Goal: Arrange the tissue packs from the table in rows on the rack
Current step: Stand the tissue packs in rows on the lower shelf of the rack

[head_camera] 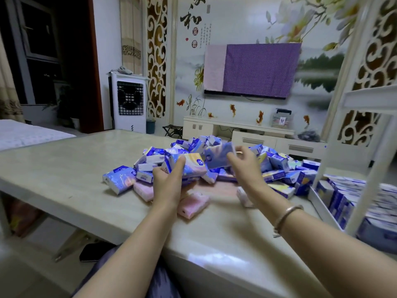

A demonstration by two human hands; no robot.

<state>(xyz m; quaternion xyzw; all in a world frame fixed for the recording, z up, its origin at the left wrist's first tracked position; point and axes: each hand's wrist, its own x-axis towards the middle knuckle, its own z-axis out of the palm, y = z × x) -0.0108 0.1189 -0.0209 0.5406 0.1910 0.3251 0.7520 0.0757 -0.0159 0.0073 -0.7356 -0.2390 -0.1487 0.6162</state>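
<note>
While left hand (169, 179) grips a yellow-blue pack (189, 166) and right hand (242, 164) pinches a blurred blue pack (219, 157) above the heap (275, 164), either loose hold could drop one back.

Mural wall (236, 29), purple-draped TV (253, 69), white cabinet (236, 125), air cooler (129, 102), dark window (36, 50).

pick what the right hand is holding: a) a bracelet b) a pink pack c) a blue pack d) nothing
c: the right hand pinches a blurred blue pack raised above the pile, while the pink packs lie on the table.
</note>
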